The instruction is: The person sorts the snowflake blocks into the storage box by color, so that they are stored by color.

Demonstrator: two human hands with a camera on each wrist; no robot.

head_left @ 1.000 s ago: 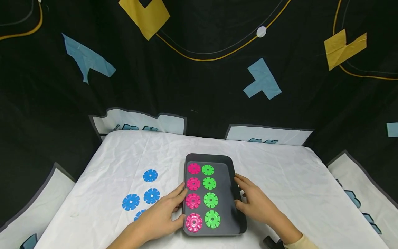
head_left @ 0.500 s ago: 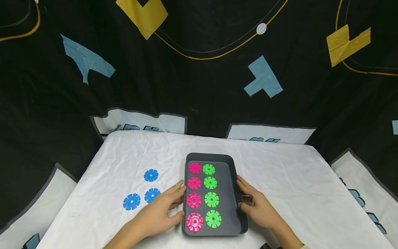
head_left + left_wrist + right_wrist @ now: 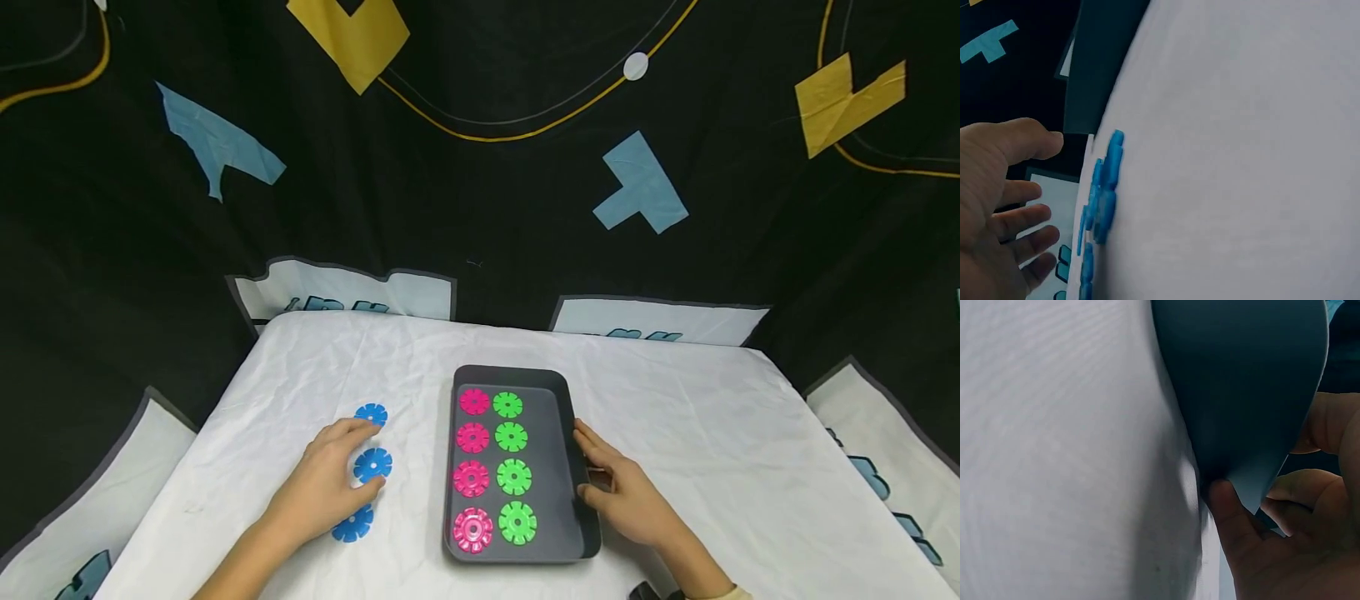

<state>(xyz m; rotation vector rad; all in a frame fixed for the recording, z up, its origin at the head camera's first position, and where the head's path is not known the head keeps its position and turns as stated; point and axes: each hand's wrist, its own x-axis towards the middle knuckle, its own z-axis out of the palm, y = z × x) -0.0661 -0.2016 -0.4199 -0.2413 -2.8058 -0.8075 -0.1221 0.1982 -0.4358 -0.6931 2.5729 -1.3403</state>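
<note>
Left of the dark grey tray [image 3: 553,467], head view, the left hand [image 3: 318,487] spreads wide, holding nothing, over round, notched blue discs [image 3: 365,464]. The tray points lengthwise toward the black curtain [image 3: 480,217].

Left wrist view: the discs lie flat near the tray.

Right wrist view: the right hand [image 3: 1304,550] grips the tray's side.

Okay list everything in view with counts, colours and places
Tray: one, dark grey, on cloth
Pink discs: four, pink, tray's left column
Green discs: four, green, tray's middle column
Blue discs: at least three, blue, left of tray
Cloth: one, white, under tray
Backdrop: one, black, behind cloth
Patches: at least four, yellow or blue, backdrop
Lines: several, yellow and grey, backdrop
Dot: one whole, white, backdrop
Panels: four, blue-printed white, around cloth
Unclear object: one, black, by right wrist
Sleeve: one, cream, bottom edge
Left hand: one, bare, by blue discs
Right hand: one, bare, tray's right wall
</note>
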